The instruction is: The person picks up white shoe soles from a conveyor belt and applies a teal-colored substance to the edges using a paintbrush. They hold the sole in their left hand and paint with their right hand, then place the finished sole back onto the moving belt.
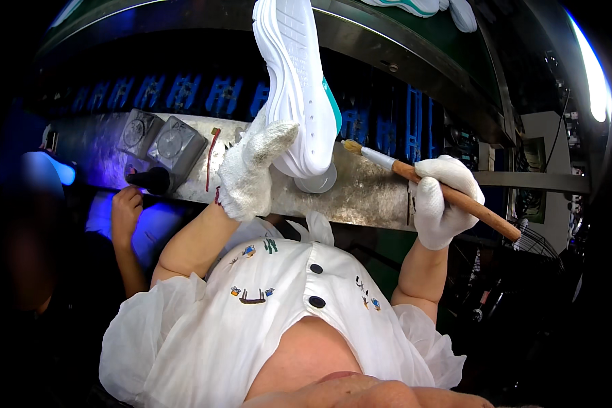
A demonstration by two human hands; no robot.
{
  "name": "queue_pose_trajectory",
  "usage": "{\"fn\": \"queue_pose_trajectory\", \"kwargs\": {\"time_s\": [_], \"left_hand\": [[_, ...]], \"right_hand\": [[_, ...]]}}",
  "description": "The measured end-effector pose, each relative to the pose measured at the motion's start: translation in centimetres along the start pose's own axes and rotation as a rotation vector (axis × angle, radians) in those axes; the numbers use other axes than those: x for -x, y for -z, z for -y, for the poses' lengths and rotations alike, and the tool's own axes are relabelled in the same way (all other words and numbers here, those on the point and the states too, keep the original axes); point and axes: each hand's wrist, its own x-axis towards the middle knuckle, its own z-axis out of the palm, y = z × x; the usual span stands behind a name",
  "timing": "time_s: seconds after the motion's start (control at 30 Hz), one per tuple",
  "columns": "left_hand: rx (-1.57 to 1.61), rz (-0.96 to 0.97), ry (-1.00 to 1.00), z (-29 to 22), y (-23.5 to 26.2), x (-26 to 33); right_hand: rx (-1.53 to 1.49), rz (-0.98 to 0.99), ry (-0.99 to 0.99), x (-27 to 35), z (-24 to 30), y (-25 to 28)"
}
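Closest to the camera is the person's white blouse [279, 319] with dark buttons and small embroidered figures. Both bare forearms rise from it, each ending in a white knitted glove. The left hand [251, 173] is closed around the lower end of a white shoe sole [296, 81] with a teal edge, holding it upright above the bench [367, 194]. The right hand [442, 200] is wrapped around the wooden handle of a brush [415, 173], whose bristle tip points left, just beside the sole without clearly touching it. Further left, another person's bare hand [126, 211] rests near a black knob [149, 180] below two grey gauges [163, 139] on the stained metal bench. Beyond runs a dark conveyor carrying more soles [415, 7].
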Motion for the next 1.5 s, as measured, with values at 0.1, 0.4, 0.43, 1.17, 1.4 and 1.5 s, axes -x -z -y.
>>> {"fn": "queue_pose_trajectory", "kwargs": {"time_s": [0.1,0.4,0.43,1.17,1.4,1.5], "left_hand": [[-0.114,0.003,-0.018,0.1,-0.1,0.0],[-0.149,0.149,0.072,0.6,-0.2,1.3],[-0.133,0.13,0.086,0.9,-0.1,1.5],[0.187,0.368,0.03,0.3,0.4,-1.3],[0.237,0.535,0.205,-3.2,0.3,-1.3],[0.061,0.451,0.041,-7.2,-1.4,-1.1]], "right_hand": [[-0.072,-0.098,-0.047,0.1,-0.1,0.2],[-0.136,-0.152,-0.174,-0.2,-0.4,-0.9],[-0.104,-0.147,-0.157,-0.2,-1.0,-1.1],[-0.243,-0.147,-0.351,-3.2,-0.6,-3.9],[-0.44,-0.5,-0.256,-0.5,-0.7,-3.7],[-0.4,-0.523,-0.267,0.8,-0.3,-2.6]]}}
